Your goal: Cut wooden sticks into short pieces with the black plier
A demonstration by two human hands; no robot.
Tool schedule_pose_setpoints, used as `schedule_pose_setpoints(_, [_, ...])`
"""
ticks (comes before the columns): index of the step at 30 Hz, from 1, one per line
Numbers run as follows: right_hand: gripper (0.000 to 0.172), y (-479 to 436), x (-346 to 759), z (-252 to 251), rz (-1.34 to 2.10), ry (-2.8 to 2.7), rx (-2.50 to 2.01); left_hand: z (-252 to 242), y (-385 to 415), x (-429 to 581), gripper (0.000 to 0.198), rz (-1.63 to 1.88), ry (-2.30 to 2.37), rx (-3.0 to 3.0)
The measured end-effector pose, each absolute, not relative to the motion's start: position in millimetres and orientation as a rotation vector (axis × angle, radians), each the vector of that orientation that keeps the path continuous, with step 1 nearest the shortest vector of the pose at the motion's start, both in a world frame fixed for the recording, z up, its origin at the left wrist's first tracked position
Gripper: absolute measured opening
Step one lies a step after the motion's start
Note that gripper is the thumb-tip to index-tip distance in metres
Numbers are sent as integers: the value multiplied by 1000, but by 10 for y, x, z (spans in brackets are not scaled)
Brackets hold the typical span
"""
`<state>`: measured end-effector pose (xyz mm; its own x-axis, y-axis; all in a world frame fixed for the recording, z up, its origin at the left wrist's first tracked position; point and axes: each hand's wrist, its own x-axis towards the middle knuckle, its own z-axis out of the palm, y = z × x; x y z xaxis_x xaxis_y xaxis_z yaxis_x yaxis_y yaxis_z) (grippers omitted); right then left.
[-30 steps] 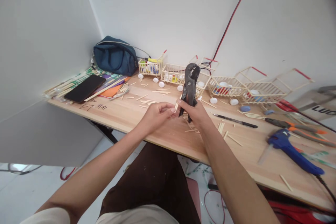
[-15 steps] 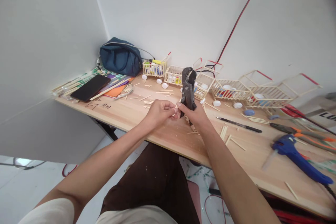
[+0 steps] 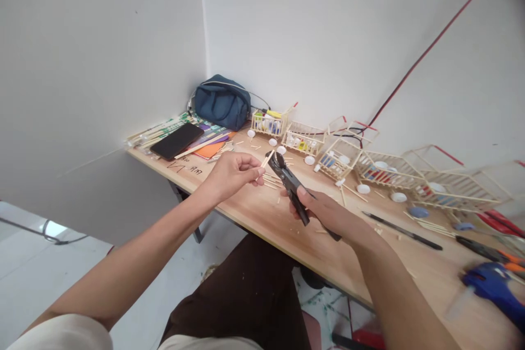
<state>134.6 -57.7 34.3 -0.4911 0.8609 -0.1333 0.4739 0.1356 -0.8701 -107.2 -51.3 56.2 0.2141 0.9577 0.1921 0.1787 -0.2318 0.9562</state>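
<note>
My left hand [image 3: 238, 175] is closed, pinching thin wooden sticks [image 3: 267, 158] between thumb and fingertips; they point up and to the right. In my right hand [image 3: 322, 206] is a black hand cutter [image 3: 292, 183], its handles spread apart in my grip. The cutter's head slants up and left, right beside the sticks' upper ends. Whether the blades touch the sticks, I cannot tell. Below and behind the cutter, several cut stick pieces [image 3: 271, 180] lie on the wooden table [image 3: 256, 213].
Several small stick-built carts [image 3: 389, 171] with white discs line the back. A blue pouch [image 3: 223, 103] and a black phone [image 3: 177, 141] lie at the far left. To the right are a pen [image 3: 402, 231], orange-black pliers [image 3: 484, 250] and a blue glue gun [image 3: 494, 287].
The cutter has gone from upright to tilted left, with its head now by the sticks. My hands have moved apart, and the view has swung left.
</note>
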Motion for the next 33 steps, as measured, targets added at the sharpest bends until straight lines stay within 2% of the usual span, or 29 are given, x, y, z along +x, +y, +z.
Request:
schedule_pose_setpoints(6, [66,-627,1175,482,1278,-2103,-1327,532,-597,-1098,17,1119,1346,1984])
schedule_pose_setpoints(14, [64,-660,1041,399,1164,-2058,-1413,446,-645,-1132,21,1023,1569,2394])
schedule_pose_setpoints(27, [59,-722,852,376,692,-2190,-1551,421,-691,-1150,26,665,1821,2619])
schedule_pose_setpoints(33, [60,-702,742,308,605,-2237,-1591,300,-674,-1205,28,605,1908,2645])
